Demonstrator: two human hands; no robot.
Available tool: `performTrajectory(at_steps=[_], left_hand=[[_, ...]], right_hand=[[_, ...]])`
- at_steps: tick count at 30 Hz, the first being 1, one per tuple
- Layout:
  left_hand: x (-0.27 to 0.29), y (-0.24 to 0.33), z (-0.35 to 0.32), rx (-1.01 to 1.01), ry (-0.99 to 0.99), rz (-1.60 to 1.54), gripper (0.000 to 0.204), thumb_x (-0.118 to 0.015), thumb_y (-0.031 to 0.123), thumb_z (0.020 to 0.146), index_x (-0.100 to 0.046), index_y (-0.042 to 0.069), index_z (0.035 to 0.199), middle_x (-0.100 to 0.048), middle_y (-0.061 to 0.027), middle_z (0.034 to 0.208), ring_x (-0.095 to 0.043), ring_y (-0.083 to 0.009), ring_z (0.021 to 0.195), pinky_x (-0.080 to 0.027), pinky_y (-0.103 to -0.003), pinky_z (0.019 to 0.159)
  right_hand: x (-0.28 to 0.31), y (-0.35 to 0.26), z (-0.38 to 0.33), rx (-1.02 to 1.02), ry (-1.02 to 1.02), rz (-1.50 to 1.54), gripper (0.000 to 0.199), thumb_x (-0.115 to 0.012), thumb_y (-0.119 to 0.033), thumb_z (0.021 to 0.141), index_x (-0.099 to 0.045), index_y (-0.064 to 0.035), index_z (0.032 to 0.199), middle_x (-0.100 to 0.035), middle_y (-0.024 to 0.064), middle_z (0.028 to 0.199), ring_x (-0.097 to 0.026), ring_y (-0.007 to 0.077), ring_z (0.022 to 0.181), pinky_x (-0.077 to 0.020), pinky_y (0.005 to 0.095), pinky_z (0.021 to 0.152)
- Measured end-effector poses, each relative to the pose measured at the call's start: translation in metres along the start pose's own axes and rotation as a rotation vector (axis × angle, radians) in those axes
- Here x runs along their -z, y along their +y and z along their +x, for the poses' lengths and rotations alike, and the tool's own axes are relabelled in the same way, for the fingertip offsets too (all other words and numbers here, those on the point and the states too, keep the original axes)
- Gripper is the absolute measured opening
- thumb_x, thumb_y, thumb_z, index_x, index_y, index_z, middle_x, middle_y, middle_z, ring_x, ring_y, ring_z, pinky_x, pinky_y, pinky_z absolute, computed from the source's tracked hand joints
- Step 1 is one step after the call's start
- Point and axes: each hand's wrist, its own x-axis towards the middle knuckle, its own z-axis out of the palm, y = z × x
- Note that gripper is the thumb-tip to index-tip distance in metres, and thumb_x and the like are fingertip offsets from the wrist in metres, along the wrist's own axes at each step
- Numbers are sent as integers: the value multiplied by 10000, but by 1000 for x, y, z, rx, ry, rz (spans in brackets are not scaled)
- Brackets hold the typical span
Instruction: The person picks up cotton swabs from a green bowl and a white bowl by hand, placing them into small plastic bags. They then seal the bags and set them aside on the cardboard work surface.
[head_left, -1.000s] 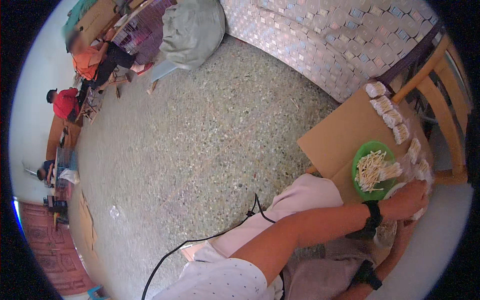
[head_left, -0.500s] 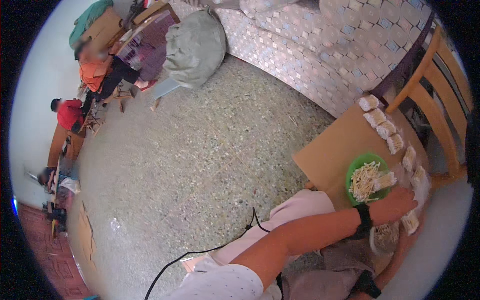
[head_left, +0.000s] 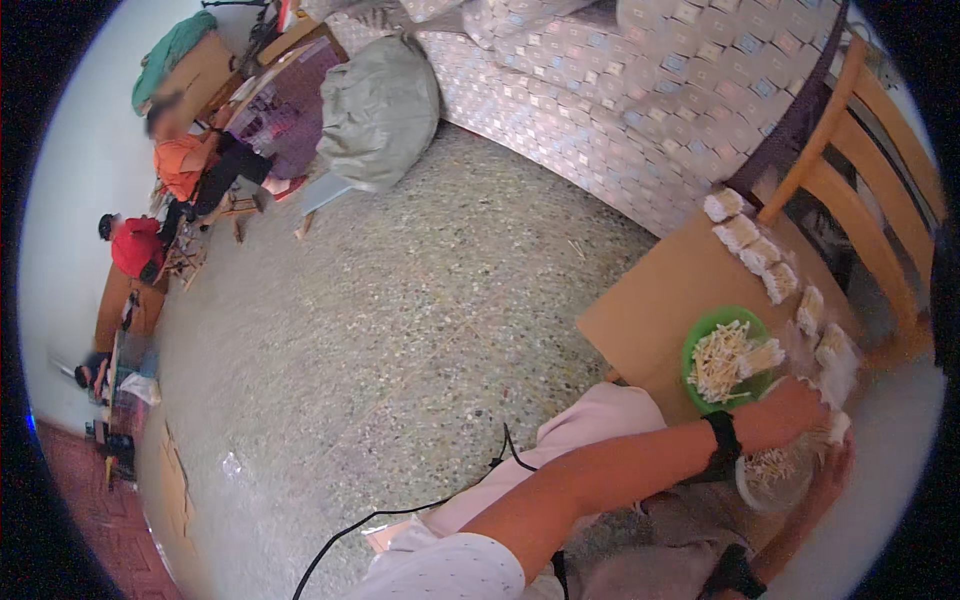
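Observation:
My left hand (head_left: pixel 795 410), a black band on its wrist, reaches across my lap to the right. Its fingers are closed around a small pale bundle of sticks (head_left: pixel 837 427), just over a clear bowl (head_left: pixel 775 478) holding more sticks. My right hand (head_left: pixel 835 475) comes up from below and grips that bowl's far side. Just above stands a green bowl (head_left: pixel 705 335) full of loose pale sticks, on a brown board (head_left: pixel 650 300). A row of tied stick bundles (head_left: pixel 760 255) lies along the board's far edge.
A wooden chair (head_left: pixel 860 170) stands behind the board, and a patterned sofa (head_left: pixel 620 90) runs along the back. A grey sack (head_left: pixel 375 110) lies on the speckled floor. Other people (head_left: pixel 180 160) sit at far left. A black cable (head_left: pixel 400 515) trails by my knee.
The view has tilted up, so more of the sofa and chair shows. My left hand has drifted slightly left and down from the bundles to the clear bowl, where my right hand now shows.

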Motion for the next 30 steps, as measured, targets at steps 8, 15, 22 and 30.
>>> performTrajectory(at_steps=[8,15,22,30], left_hand=[[20,-4,-5,176,33,-238,431,-586,260,821,-532,-4,1157,-618,-218,1029,-591,-371,972,-467,-450,830],[16,5,13,81,64,-243,298,-602,313,836,-643,62,991,-638,-159,985,-605,-344,908,-482,-423,772],[18,18,18,212,171,-265,237,-615,286,831,-650,62,899,-660,-135,791,-636,-316,747,-499,-402,675],[24,24,20,253,164,-345,285,-590,311,860,-634,38,933,-663,-146,854,-642,-311,775,-500,-376,683]], right_hand=[[-33,4,-9,17,-151,-60,214,-602,-159,887,-593,-30,1058,-587,26,993,-545,118,938,-443,267,854],[-26,-29,-17,-90,-45,84,259,-575,-189,906,-558,-31,1110,-593,53,1099,-545,133,1008,-424,281,892],[-31,-34,-21,7,-128,121,394,-592,-149,892,-490,-52,1260,-604,66,1064,-551,157,985,-442,274,845],[-30,-37,-21,-51,-149,56,380,-657,-143,845,-545,-39,1193,-612,54,934,-583,130,825,-473,252,725]])
